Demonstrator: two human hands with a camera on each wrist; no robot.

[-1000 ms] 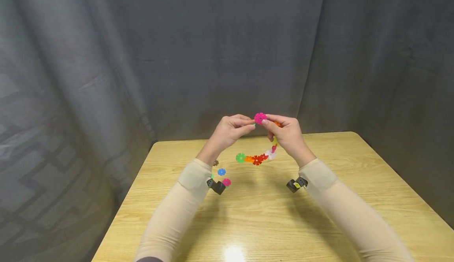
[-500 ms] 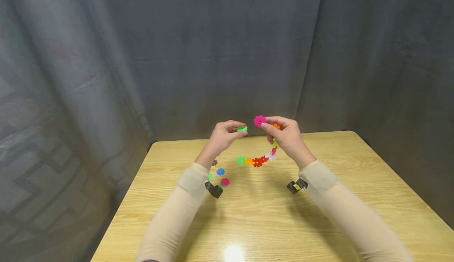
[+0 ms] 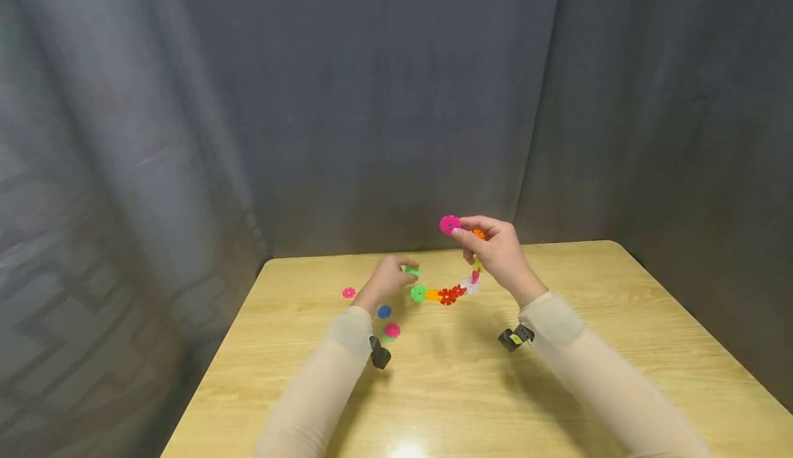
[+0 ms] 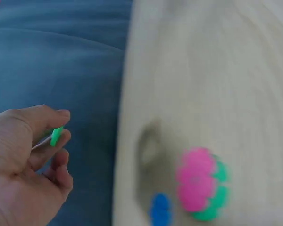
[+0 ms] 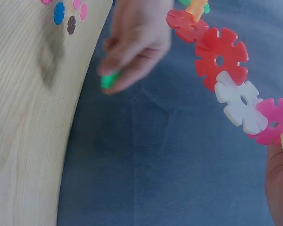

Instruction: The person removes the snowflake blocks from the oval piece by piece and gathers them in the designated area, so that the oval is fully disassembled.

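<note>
left hand (image 3: 389,277) pinches a green disc (image 3: 411,271); right hand (image 3: 495,251) grips a disc chain (image 3: 447,295) over wooden table (image 3: 557,375), grey curtain (image 3: 372,100) behind.

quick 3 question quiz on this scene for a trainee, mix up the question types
1. True or false: the left hand pinches a green disc.
2. What does the right hand hold? A) a chain of discs B) a cup C) nothing
3. Fill in: the loose blue disc lies on the ____.

Key: 1 true; 2 A; 3 table
</note>
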